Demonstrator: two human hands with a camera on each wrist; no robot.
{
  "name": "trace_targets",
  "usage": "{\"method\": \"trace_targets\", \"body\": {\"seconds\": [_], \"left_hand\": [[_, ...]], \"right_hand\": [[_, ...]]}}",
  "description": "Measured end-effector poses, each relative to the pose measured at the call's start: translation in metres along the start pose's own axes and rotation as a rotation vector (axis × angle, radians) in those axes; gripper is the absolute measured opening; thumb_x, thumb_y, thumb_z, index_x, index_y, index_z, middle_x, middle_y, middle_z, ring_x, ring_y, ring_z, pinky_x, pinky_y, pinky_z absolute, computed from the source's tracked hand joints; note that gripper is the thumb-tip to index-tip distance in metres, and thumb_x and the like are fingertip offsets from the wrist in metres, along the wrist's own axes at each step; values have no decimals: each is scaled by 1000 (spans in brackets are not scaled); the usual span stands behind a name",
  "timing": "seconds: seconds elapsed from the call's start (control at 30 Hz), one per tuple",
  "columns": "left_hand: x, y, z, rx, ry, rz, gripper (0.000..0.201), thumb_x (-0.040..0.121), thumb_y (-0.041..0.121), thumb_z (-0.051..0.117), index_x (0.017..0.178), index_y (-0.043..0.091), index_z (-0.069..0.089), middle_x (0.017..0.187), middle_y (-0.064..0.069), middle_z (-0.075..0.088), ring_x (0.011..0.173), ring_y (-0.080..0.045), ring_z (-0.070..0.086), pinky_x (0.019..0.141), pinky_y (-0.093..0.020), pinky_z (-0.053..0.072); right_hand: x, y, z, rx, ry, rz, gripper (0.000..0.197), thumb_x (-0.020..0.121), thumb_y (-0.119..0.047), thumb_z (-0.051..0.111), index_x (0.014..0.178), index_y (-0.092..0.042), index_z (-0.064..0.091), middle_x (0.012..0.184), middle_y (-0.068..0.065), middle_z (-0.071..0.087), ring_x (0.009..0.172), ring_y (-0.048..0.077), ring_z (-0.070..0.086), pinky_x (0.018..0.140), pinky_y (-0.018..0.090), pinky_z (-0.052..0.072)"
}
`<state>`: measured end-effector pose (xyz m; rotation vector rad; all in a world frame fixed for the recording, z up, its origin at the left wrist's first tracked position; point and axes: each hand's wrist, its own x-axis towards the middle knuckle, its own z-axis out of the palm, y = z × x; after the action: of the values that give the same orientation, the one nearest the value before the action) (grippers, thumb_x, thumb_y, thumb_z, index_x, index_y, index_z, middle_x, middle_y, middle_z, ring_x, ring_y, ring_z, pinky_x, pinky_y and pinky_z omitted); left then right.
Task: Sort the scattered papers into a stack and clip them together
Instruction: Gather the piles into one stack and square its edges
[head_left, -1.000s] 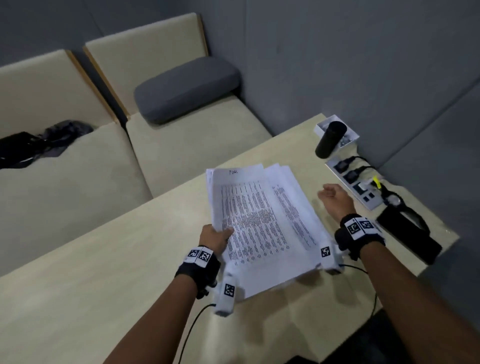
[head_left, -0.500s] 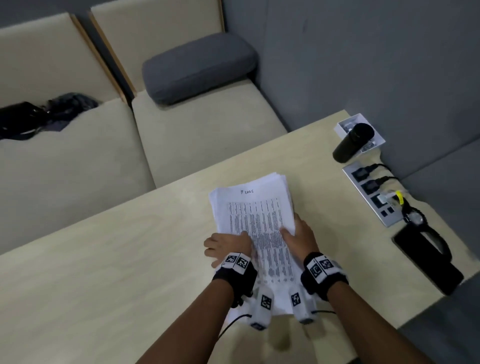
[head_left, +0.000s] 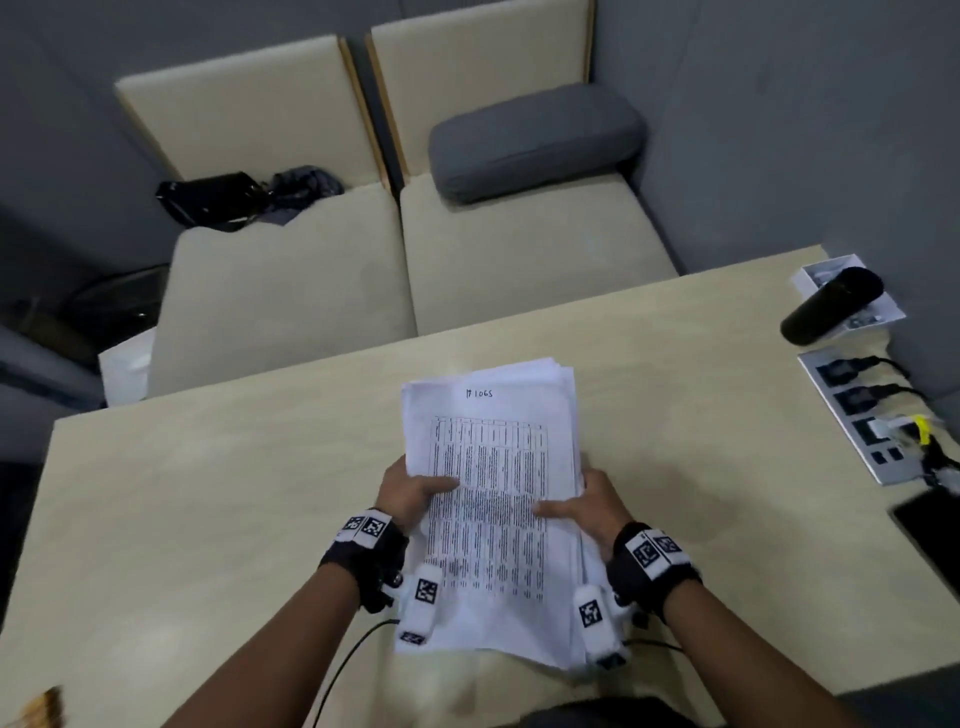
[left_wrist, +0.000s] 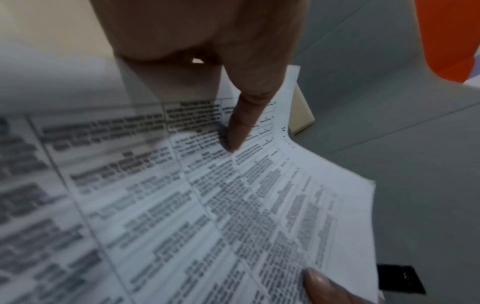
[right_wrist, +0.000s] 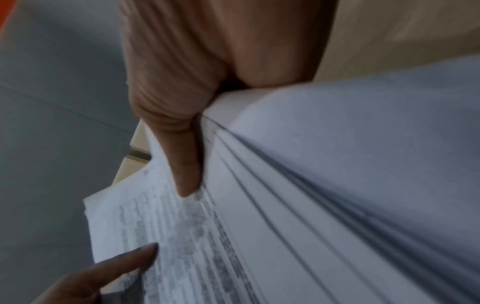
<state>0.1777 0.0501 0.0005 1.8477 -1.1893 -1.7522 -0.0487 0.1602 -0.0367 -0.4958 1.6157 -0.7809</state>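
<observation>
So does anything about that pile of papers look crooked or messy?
Slightly. The paper stack, held by the left hand and right hand, is not squared: sheet edges fan out along its right side and far corner. The right wrist view shows the same staggered edges. No clip is visible on it.

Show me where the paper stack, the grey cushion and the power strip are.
paper stack (head_left: 493, 467): head view, on the printed top sheet.
grey cushion (head_left: 535, 137): head view, on its top face.
power strip (head_left: 862, 431): head view, on its silver face.
</observation>
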Motion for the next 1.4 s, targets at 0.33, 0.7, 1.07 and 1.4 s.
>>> {"method": "trace_targets", "body": {"seconds": [0.33,0.7,1.07,1.4], "left_hand": [[-86,48,-112,-304,194,517,28,68,-12,76,89,6,69,86,-9,72,72,-15,69,64,-34,58],[-111,11,-168,-117,171,726,51,66,-6,83,112,6,64,103,10,65,93,6,63,91,-34,52],[-84,36,-182,-341,73,651,38,74,-7,76,107,11,67,90,4,73,85,-14,68,75,-29,57],[-82,38,-176,-291,86,620,31,72,-3,79,92,19,69,93,-5,74,81,-17,70,73,-34,61]], "right_hand": [[-66,-117,99,6,11,-544,29,73,-8,83,94,-22,68,95,-3,75,86,10,72,77,24,58],[-85,-98,163,186,168,-605,63,56,-4,87,109,-28,63,106,2,74,100,20,70,88,46,57],[-75,-125,181,146,152,-639,50,58,-9,91,99,-28,69,104,6,74,100,25,70,86,39,57],[-73,-117,189,45,286,-540,15,76,-19,81,80,-23,67,90,11,73,83,25,70,79,46,60]]}}
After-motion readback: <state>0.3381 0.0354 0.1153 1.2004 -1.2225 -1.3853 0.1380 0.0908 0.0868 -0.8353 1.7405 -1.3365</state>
